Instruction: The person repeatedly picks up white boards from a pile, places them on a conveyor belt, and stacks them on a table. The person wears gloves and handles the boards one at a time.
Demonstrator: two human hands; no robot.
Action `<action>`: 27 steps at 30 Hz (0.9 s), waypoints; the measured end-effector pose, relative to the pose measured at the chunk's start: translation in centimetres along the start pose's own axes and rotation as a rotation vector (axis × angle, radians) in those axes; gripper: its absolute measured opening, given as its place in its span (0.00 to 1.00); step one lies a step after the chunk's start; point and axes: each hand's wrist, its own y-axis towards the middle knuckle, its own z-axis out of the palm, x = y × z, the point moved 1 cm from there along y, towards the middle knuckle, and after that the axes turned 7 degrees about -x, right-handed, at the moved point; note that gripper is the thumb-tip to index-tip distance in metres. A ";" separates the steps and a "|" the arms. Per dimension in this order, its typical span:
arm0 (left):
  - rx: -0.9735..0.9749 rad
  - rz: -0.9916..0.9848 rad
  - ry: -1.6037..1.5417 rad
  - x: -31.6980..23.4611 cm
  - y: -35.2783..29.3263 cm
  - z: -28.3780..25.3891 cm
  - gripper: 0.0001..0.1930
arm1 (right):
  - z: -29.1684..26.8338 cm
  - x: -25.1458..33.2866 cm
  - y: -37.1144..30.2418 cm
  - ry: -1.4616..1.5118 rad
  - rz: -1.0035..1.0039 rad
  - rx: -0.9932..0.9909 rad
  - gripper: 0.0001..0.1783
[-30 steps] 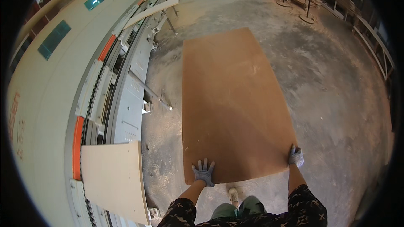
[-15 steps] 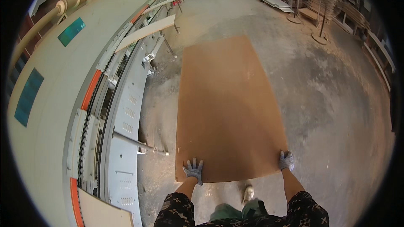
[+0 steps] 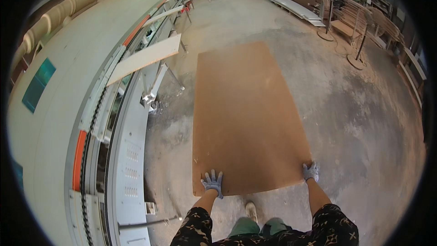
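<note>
The large brown board (image 3: 248,123) lay lengthwise before you, above the concrete floor (image 3: 359,155), its support hidden. Your left hand (image 3: 213,184) rested near its left corner, the grip flat with fingers spread, probably to distribute pressure; your right hand (image 3: 311,172) met the right edge, though whether it pinched the board could not be told. Such wide placement presumably steadied both sides. Leftward, apart, stood the long machine (image 3: 129,146), bearing a pale panel (image 3: 148,57).
</note>
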 end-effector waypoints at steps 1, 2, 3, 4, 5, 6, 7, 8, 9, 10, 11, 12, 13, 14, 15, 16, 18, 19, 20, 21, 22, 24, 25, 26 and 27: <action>0.007 -0.006 -0.003 0.4 3.4 -2.1 0.67 | 0.1 2.8 2.3 0.009 0.015 0.037 0.44; 0.015 -0.014 -0.006 0.9 6.6 -4.2 0.67 | 0.1 6.0 4.9 0.047 0.025 0.042 0.44; 0.023 -0.014 0.004 1.5 9.3 -6.1 0.67 | -0.2 9.4 6.8 0.072 0.040 0.061 0.44; 0.019 -0.003 0.009 1.6 12.7 -8.9 0.67 | -0.5 12.0 9.0 0.098 0.059 0.063 0.44; 0.016 0.007 0.013 1.8 15.8 -11.2 0.67 | 0.9 14.2 11.8 0.127 0.017 -0.011 0.43; 0.011 -0.005 0.017 2.3 19.1 -13.4 0.67 | 1.0 17.5 14.2 0.129 0.014 0.010 0.43; 0.005 -0.018 0.020 2.9 22.2 -15.6 0.68 | 1.2 20.8 16.7 0.131 0.010 0.031 0.43; 0.001 -0.032 0.022 3.7 25.4 -17.8 0.68 | 1.5 24.3 19.0 0.133 0.006 0.053 0.43; -0.013 -0.031 0.006 4.4 28.6 -19.7 0.68 | 1.5 27.6 21.7 0.136 -0.009 0.062 0.43; -0.005 -0.039 0.005 4.9 31.6 -21.6 0.68 | 1.7 30.8 24.3 0.139 -0.024 0.071 0.43; 0.003 -0.049 0.004 5.5 34.6 -23.3 0.68 | 2.0 34.0 26.9 0.142 -0.040 0.082 0.43; -0.017 -0.060 0.000 5.7 38.6 -26.6 0.68 | 1.7 38.0 30.7 0.183 -0.076 0.087 0.43; -0.020 -0.072 -0.001 6.2 42.3 -28.7 0.68 | 2.9 40.2 33.6 0.206 -0.098 0.117 0.43; -0.009 -0.072 -0.002 6.8 46.0 -31.8 0.68 | 3.5 43.1 36.7 0.245 -0.120 0.132 0.43; 0.016 -0.075 -0.019 7.0 48.9 -33.6 0.68 | 3.6 45.9 38.7 0.220 -0.116 0.134 0.42; 0.041 -0.078 -0.035 7.4 51.9 -35.5 0.68 | 3.7 49.5 41.4 0.218 -0.107 0.156 0.42; 0.008 -0.072 -0.018 9.3 58.6 -39.7 0.69 | 4.4 56.6 46.3 0.203 -0.084 0.204 0.42; -0.007 -0.065 -0.011 9.7 62.1 -42.1 0.69 | 4.9 59.9 49.1 0.202 -0.100 0.155 0.41; -0.002 -0.051 -0.024 9.9 65.7 -44.6 0.68 | 5.2 63.0 52.6 0.206 -0.142 0.146 0.41; -0.007 -0.016 -0.025 9.7 69.5 -48.2 0.68 | 6.7 64.5 57.4 0.219 -0.165 0.120 0.41; 0.011 -0.004 -0.017 10.6 72.1 -50.1 0.68 | 8.7 66.0 60.4 0.230 -0.191 0.130 0.40; 0.019 -0.027 -0.039 12.1 78.2 -54.0 0.67 | 9.9 73.4 65.9 0.327 -0.178 0.240 0.40; 0.010 -0.027 -0.040 12.7 81.6 -56.7 0.67 | 10.1 77.3 68.7 0.386 -0.168 0.278 0.39; 0.000 -0.026 -0.041 13.4 85.0 -59.2 0.67 | 10.6 81.2 70.9 0.418 -0.170 0.266 0.39; 0.029 -0.042 -0.071 14.2 88.6 -61.5 0.67 | 11.2 85.3 73.5 0.453 -0.179 0.248 0.38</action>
